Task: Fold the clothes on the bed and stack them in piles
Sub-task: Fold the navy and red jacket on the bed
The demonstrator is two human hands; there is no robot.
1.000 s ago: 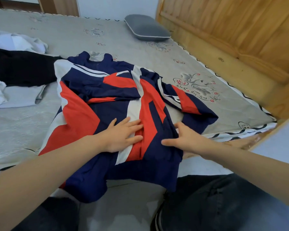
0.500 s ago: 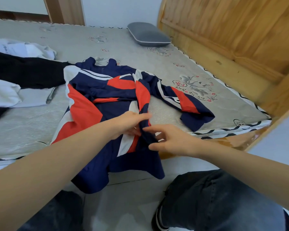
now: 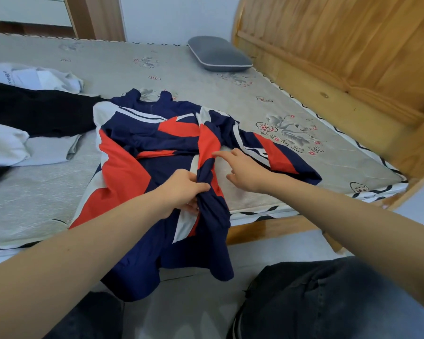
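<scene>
A navy, red and white garment (image 3: 142,152) lies crumpled on the grey bed (image 3: 206,84), its lower part hanging over the near edge. My left hand (image 3: 184,189) grips a bunched fold of this garment near the mattress edge. Just to the right, my right hand (image 3: 242,170) hovers over the sheet with fingers spread, the index fingertip touching the red part of the cloth. A black garment (image 3: 34,111) and white clothes (image 3: 32,78) lie in a loose heap at the left.
A grey pillow (image 3: 218,55) sits at the far end by the wooden headboard (image 3: 340,45). The wooden bed frame (image 3: 267,228) runs under the mattress edge. My dark jeans (image 3: 328,302) fill the bottom right, over a pale floor.
My left hand went from lying flat on the garment to gripping a gathered fold. My right hand let go, lifted and moved up and right, fingers now spread. The cloth bunched toward the middle.
</scene>
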